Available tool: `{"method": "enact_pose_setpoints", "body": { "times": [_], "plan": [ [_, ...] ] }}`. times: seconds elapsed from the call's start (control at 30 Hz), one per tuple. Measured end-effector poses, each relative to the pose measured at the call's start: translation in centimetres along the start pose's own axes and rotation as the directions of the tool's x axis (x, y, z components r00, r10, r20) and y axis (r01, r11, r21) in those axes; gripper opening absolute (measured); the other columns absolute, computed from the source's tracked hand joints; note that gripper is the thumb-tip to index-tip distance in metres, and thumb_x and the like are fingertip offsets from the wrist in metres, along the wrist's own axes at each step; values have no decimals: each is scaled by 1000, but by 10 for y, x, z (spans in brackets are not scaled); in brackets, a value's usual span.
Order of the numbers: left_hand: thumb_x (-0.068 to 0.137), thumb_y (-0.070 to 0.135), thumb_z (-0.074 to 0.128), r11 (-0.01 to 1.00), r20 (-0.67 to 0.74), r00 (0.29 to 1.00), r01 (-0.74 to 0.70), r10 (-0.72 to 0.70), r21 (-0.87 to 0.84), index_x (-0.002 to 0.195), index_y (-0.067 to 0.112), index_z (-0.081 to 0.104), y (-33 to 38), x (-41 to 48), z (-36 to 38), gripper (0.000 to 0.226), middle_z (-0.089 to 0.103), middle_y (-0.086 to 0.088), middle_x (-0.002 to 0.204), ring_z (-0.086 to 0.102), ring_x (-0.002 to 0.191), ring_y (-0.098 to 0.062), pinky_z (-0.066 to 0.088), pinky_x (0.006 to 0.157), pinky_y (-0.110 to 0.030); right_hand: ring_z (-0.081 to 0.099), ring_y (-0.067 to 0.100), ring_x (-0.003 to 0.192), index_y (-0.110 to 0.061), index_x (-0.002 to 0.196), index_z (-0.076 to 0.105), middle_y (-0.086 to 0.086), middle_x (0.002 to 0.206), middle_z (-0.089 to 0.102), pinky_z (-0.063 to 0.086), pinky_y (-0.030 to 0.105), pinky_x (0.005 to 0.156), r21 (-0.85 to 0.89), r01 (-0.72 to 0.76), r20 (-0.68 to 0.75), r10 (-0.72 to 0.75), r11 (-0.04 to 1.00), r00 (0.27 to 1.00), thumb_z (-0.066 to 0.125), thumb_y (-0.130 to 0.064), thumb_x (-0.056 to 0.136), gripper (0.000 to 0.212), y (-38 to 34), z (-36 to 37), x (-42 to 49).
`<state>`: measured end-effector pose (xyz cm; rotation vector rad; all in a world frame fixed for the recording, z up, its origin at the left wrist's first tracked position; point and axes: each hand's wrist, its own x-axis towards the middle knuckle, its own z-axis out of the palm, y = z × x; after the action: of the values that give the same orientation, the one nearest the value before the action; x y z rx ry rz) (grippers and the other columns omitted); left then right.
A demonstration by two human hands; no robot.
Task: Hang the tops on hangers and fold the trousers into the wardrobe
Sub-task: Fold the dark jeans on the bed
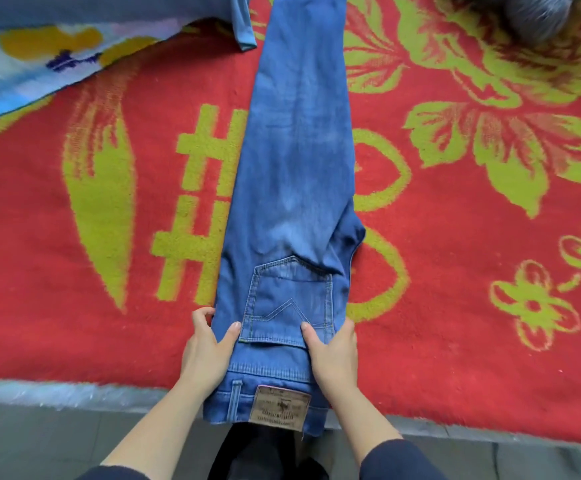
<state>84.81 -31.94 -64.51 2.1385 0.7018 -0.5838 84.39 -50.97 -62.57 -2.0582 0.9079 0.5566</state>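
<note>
In the head view, the faded blue denim jeans lie doubled lengthwise on the red and yellow-green blanket. The left hand and right hand grip the seat edges, thumbs on top. Folding is under way; next, probably, waistband goes toward the hems.

Red blanket spread flat; fuzzy pile, yellow-green pattern: large leaves and flowers on the right, a blocky character on the left. Pale whitish border along its near edge. Patterned cloth, blue, white and yellow, lies on the blanket at far left. Dark grey fuzzy object at far right, blurred, not identifiable. Grey floor below the near edge.
</note>
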Motion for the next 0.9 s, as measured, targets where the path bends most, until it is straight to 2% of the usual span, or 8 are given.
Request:
{"method": "enact_pose_setpoints", "body": {
  "times": [0.13,0.3,0.4,0.47,0.57,0.67,0.77,0.9],
  "plan": [
    [90,32,61,999,98,995,-15,18,-32,121,28,28,6,-17,-9,45,64,-3,102,60,97,-31,45,85,-41,56,31,113,-14,121,44,7,117,62,44,35,90,11,44,97,-45,999,994,68,-40,83,52,1,-22,3],
    [85,11,58,981,249,949,-181,193,-70,146,50,-4,16,-64,-15,96,34,21,130,51,96,-11,42,88,-30,57,5,107,-43,148,19,-27,114,53,40,23,92,187,251,234,-291,950,928,70,-22,79,88,20,-73,-18],
    [82,-3,56,967,419,880,-148,225,-208,142,49,30,19,-107,-16,83,40,21,140,55,96,5,43,86,-13,52,-3,110,-49,143,33,-31,123,49,37,16,96,112,337,361,-354,935,863,65,-19,83,74,42,-104,-39],
    [78,-5,58,960,540,829,17,142,-278,124,32,61,17,-140,-17,59,58,2,133,59,110,-10,41,104,-28,52,2,111,-33,128,58,-14,124,58,38,10,92,60,330,434,-322,942,841,62,-12,87,46,56,-124,-56],
    [66,10,62,948,768,640,267,-40,-174,104,14,72,8,-181,-22,40,67,-13,117,57,98,-24,42,95,-36,58,13,92,-17,90,74,3,98,70,44,18,80,-40,140,573,-92,989,814,61,-11,84,15,78,-147,-78],
    [64,29,64,918,874,459,395,-163,-36,88,12,67,5,-199,-27,29,59,-7,77,58,59,-14,51,52,-22,53,15,64,-18,65,62,4,68,59,39,29,63,-116,-138,771,176,984,611,59,-20,83,19,93,-166,-96],
    [60,37,73,908,877,464,410,-122,-91,90,8,60,10,-194,-36,44,55,-15,89,56,73,-24,45,56,-29,44,10,45,-24,48,50,-6,49,46,35,24,49,-63,-240,803,192,969,565,54,-26,85,37,93,-183,-98],
    [64,47,75,762,829,531,460,175,-455,103,3,66,45,-173,-58,60,63,-16,105,65,85,-29,54,65,-32,60,19,47,-13,61,67,7,55,62,49,21,47,320,-338,694,24,885,720,47,-27,86,35,75,-198,-88]
  ]
}}
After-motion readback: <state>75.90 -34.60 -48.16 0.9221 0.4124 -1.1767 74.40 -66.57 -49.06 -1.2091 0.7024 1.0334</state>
